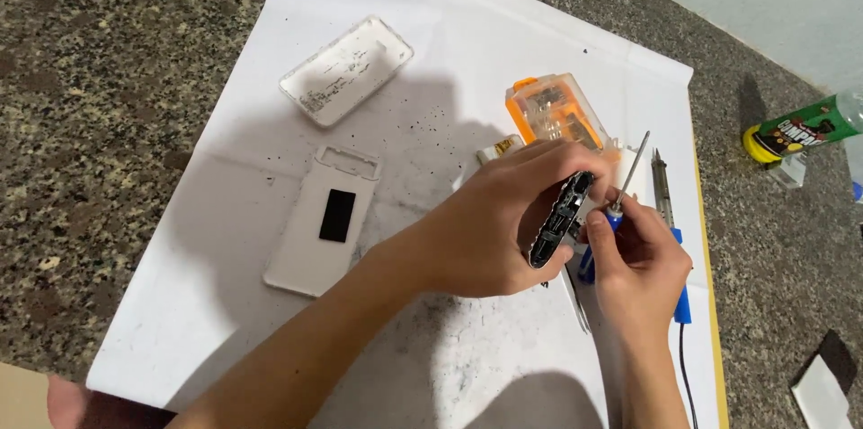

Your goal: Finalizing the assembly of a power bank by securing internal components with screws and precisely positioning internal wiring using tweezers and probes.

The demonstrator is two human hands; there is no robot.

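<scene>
We've got our left hand wrapped around a small dark device frame, held edge-on just above the surface, so we see only its narrow side: black, with little metal parts and slots along the rim. Our right hand sits just beside it, fingers pinched shut on a thin screwdriver with a blue grip; its metal shaft tilts up and away from the frame. Both hands hover over a white paper sheet speckled with dark crumbs. Beyond the hands stands an orange translucent box. To the left of our left hand lie a white back cover with a black rectangle on it, and farther off a white shell, inner side up. Just right of our right hand lies a blue-handled soldering iron; well off to that side, a green bottle on its side.
</scene>
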